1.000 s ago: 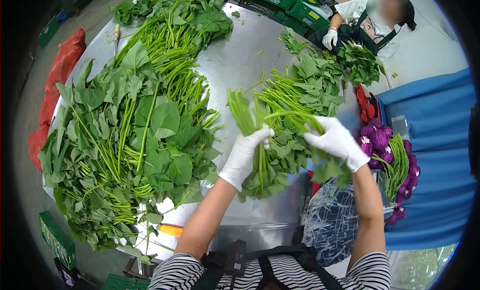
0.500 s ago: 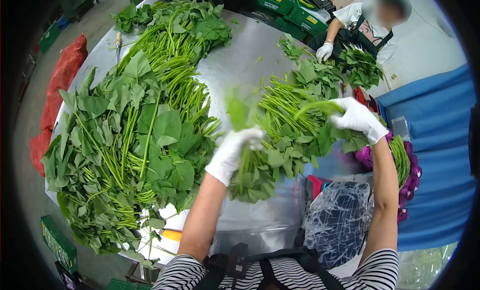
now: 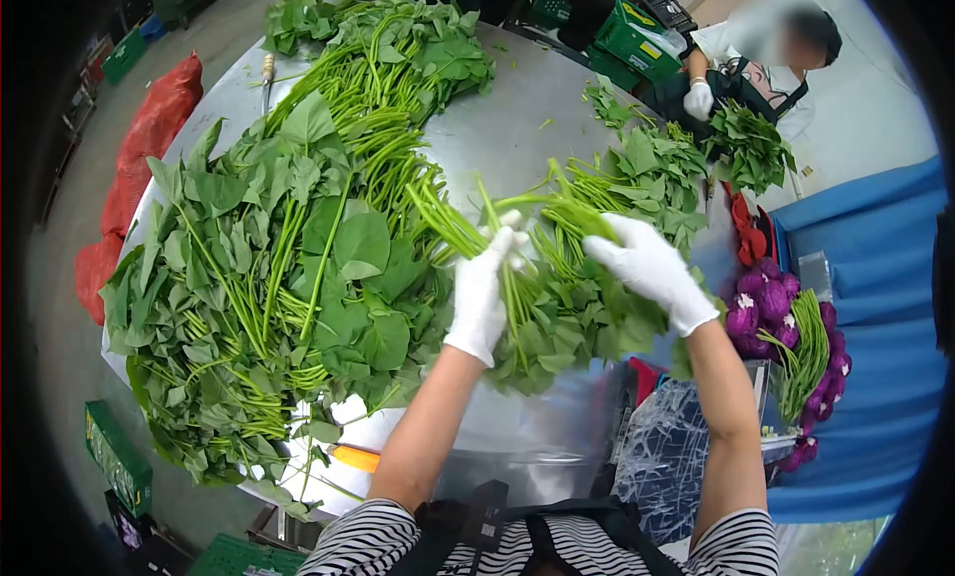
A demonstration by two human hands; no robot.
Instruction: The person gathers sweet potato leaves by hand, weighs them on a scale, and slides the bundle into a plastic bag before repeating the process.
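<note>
Left hand point(image 3: 481, 295) closed round upright stems point(image 3: 448, 223), right hand point(image 3: 649, 268) curled on a leafy bunch point(image 3: 622, 312); loose left grip could shed stalks.

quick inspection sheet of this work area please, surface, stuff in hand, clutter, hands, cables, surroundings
surface: shiny metal table, green scraps on it
things in hand: left bunch and right bunch, both leafy green stems
clutter: big leafy heap at left, smaller pile at right; pale-handled tool beside the heap; orange item near the left forearm, kind unclear
hands: left hand and right hand, white-gloved, fingers closed round stems
cables: nothing seen near the hands
surroundings: another person at upper right, green crate, red sacks, purple bundles, blue curtain
</note>
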